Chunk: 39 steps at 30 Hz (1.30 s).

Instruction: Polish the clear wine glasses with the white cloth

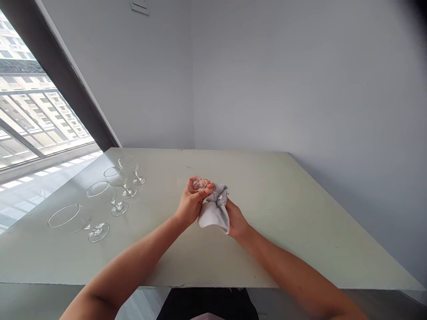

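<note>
Above the middle of the table, my left hand [195, 198] has its fingers closed around the foot and stem end of a clear stemmed glass [200, 185]. A white and grey cloth [214, 215] is bunched in my right hand [236, 218] and pressed against the other end of the glass. The glass lies tilted sideways between both hands. Cloth and fingers hide most of its bowl. Part of the cloth hangs down toward me.
Several clear stemmed glasses stand upright in a slanting row on the left, the nearest glass [98, 232] being closest to the front edge. The pale glossy table [300, 249] meets grey walls [253, 80] behind. A window [36, 102] is at the left.
</note>
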Available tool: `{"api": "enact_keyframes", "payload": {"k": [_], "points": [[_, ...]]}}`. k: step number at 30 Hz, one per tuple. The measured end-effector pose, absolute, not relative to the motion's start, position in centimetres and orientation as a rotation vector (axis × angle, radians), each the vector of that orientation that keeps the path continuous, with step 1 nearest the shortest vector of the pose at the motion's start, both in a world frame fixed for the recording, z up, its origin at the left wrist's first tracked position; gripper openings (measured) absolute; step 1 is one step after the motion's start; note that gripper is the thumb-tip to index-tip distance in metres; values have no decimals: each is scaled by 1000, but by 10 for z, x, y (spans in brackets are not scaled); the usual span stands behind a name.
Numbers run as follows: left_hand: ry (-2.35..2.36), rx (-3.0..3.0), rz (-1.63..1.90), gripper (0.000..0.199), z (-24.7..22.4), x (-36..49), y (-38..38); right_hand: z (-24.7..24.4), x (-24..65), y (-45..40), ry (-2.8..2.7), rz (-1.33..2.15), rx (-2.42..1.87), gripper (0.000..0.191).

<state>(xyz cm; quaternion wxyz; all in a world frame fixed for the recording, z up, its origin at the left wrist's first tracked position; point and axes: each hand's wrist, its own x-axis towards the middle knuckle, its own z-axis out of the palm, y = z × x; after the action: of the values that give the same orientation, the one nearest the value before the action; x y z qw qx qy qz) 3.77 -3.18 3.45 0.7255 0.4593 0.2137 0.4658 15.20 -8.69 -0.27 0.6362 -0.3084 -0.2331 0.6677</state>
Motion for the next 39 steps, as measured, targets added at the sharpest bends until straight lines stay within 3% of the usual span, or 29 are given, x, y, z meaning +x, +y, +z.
{"api": "enact_keyframes", "payload": {"k": [7, 14, 19, 23, 27, 32, 35, 39], "points": [[557, 1379, 1102, 39, 25, 35, -36, -6, 149, -88, -539, 1658, -749, 30], [695, 1533, 1200, 36, 22, 33, -22, -16, 155, -82, -359, 1578, -781, 31], [853, 1566, 1328, 36, 19, 26, -6, -20, 154, -89, -874, 1470, -1127, 38], [869, 1535, 1347, 36, 19, 22, 3, -8, 162, -101, -1703, 836, -1514, 45], [877, 1515, 1307, 38, 18, 25, -3, 9, 174, -95, -1726, 157, -1670, 33], [1004, 1640, 1239, 32, 14, 35, -22, 16, 169, -70, -1907, -40, -1618, 14], [1051, 1683, 1220, 29, 7, 38, -23, 9, 162, -56, -1922, -77, -1671, 14], [1052, 1739, 1194, 47, -13, 39, -8, -7, 173, -40, -1849, -82, -1697, 7]]}}
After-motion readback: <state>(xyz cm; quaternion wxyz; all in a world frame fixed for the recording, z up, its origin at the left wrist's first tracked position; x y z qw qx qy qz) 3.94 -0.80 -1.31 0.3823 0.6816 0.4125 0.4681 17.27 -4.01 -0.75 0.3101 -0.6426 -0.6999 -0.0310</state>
